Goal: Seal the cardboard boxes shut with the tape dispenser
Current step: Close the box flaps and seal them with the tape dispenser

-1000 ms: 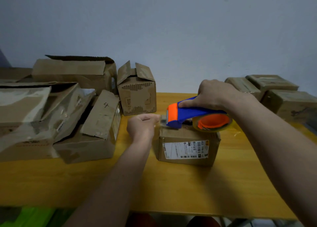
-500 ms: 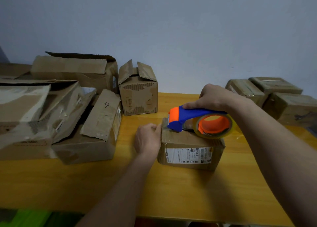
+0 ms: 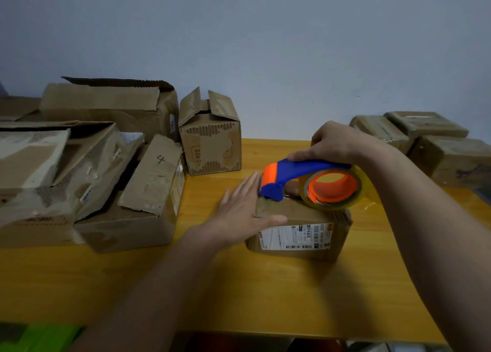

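Flat and open, the left hand (image 3: 240,213) presses against the left side of a small cardboard box (image 3: 300,227), fingers straight and spread, thumb lying along the box's near top edge. This box sits near the middle of a yellow wooden table (image 3: 239,293), a white shipping label on its near face. The right hand (image 3: 334,145) reaches over it, fingers curled round the handle of a blue and orange tape dispenser (image 3: 297,177), whose nose touches the box top at its left edge. A roll of clear tape (image 3: 333,188) rides on the dispenser's orange hub.

To do this step well, it seems wise to keep the left palm bracing the box so it cannot slide, hold the dispenser nose firmly down on the cardboard, and draw it in one straight pull along the flap seam toward the right before cutting. A tilt or a loose press would likely leave the tape wrinkled or off the seam.

Counting: one dispenser, one roll. To the left lies a heap of about four worn open boxes (image 3: 79,181), their overlap making the number uncertain. Behind them, against the pale wall, one small box with raised flaps (image 3: 211,139) stands upright. Far right, three closed boxes (image 3: 425,141) are grouped together, glossy as if already taped.
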`<state>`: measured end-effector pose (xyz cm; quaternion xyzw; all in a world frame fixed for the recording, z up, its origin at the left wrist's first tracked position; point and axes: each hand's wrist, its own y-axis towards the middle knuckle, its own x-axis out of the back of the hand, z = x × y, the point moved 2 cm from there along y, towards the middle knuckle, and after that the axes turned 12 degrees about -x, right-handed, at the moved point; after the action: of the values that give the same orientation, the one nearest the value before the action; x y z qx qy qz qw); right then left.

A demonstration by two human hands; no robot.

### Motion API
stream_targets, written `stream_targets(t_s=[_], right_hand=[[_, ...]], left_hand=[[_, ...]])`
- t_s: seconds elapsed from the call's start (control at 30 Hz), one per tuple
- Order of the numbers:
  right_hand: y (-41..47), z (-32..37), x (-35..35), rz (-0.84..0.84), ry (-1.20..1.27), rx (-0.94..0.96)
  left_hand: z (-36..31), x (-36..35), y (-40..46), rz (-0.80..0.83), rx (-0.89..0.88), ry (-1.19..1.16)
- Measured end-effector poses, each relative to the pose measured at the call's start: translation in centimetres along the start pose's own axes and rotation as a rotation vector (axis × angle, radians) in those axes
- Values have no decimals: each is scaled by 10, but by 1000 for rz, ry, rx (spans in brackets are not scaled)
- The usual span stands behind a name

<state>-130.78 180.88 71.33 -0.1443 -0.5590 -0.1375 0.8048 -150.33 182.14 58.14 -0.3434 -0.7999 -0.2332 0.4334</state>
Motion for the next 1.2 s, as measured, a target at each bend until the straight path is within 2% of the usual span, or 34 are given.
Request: stream_targets(t_s=[0.2, 0.37, 0.5, 0.73, 0.87, 1.0, 1.1, 1.2], right_hand=[[-5, -10, 3, 73, 81, -6], [-13, -35, 22, 81, -7, -22], [-18, -77, 44, -4, -27, -68], [-20, -99, 27, 18, 94, -78], [-18, -103, 25, 34, 102, -85], [-11, -117, 17, 63, 192, -86], [-12, -132, 8, 135, 258, -67], [-14, -164, 15, 127, 274, -95]], left_hand=[[7, 3, 4, 86, 4, 221], [5, 5, 0, 135, 31, 271], [-3, 9, -2, 163, 31, 255], [-37, 29, 23, 372, 134, 458], [-66, -3, 49, 314, 36, 470], [-57, -17, 56, 229, 12, 493], [-51, -17, 56, 239, -6, 468], [-49, -18, 56, 249, -24, 484]])
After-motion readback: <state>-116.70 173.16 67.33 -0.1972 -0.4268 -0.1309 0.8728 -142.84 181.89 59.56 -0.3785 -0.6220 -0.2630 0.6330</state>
